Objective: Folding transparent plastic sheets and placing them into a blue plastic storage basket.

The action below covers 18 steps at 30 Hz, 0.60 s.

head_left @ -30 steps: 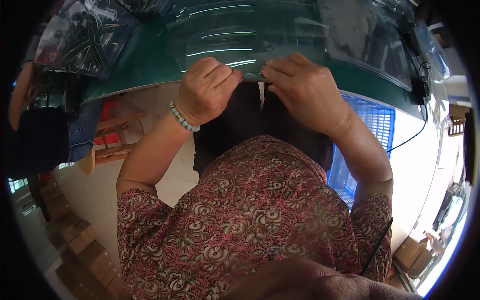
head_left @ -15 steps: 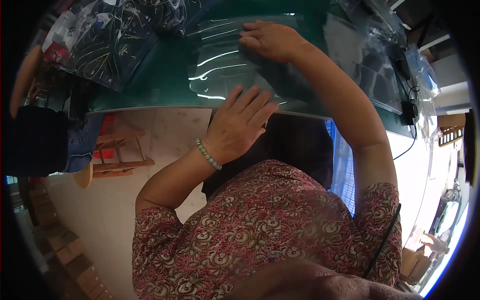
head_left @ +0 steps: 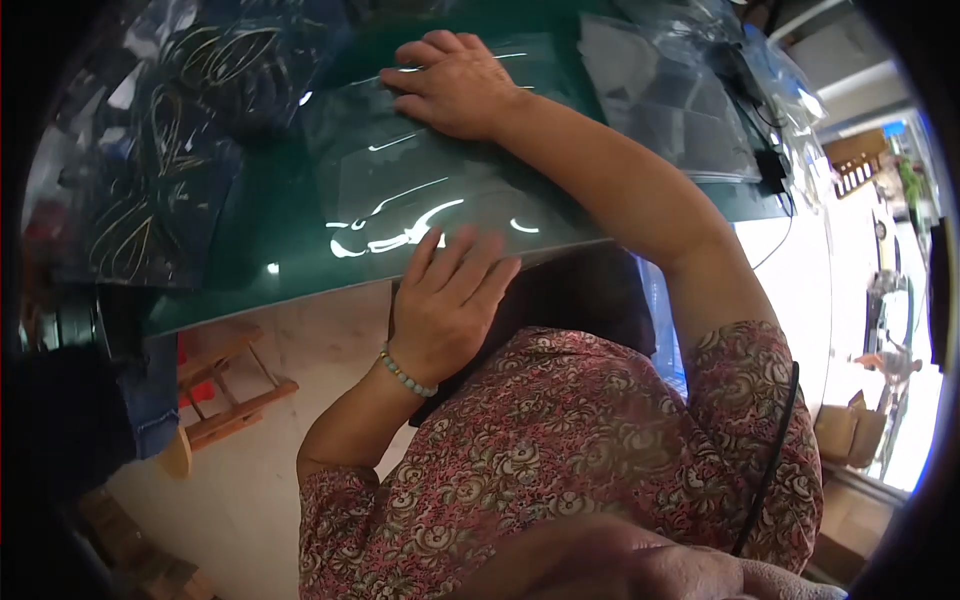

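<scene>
A clear plastic sheet or bag (head_left: 400,185) lies flat on the green tabletop (head_left: 270,235), throwing back bright streaks of light. Across its far part rests my right hand (head_left: 455,85), palm down with the fingers spread to the left. My left hand (head_left: 450,300), with a bead bracelet (head_left: 407,372) at the wrist, is at the near edge of the sheet. Its fingers are stretched out and slightly blurred, and I cannot tell whether the tips touch the plastic. Neither hand grips anything.
Clear bags with dark contents and gold cord loops (head_left: 150,190) lie at the left. More clear plastic bags (head_left: 670,105) are stacked at the right, beside a small black box with a cable (head_left: 771,170). A wooden stool (head_left: 240,415) stands below, near a person in jeans (head_left: 155,395).
The view has swung, so the table sits differently in it. My right hand has moved left across the plastic sheet. My left hand stays near the front edge, fingers still extended.
</scene>
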{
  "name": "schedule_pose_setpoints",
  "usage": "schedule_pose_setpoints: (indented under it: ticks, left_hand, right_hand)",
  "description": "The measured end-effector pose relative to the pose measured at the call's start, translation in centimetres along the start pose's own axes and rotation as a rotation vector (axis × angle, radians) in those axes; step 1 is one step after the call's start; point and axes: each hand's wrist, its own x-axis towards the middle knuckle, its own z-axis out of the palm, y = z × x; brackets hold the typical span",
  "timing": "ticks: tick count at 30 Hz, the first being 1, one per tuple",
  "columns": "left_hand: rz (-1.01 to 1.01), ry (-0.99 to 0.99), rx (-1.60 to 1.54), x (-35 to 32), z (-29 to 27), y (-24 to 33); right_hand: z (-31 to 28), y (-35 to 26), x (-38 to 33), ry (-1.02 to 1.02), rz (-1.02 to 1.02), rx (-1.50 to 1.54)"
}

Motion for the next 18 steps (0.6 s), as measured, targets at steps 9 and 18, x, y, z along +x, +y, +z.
schedule_pose_setpoints:
  ticks: [9,18]
  left_hand:
    - [0.042,-0.013,0.156,-0.9,1.3,2.9]
    - [0.075,-0.093,0.176,-1.5,0.8,2.4]
  right_hand:
    - [2.4,1.5,0.0,-0.256,0.012,0.355]
    - [3.2,0.4,0.3,-0.251,-0.010,0.312]
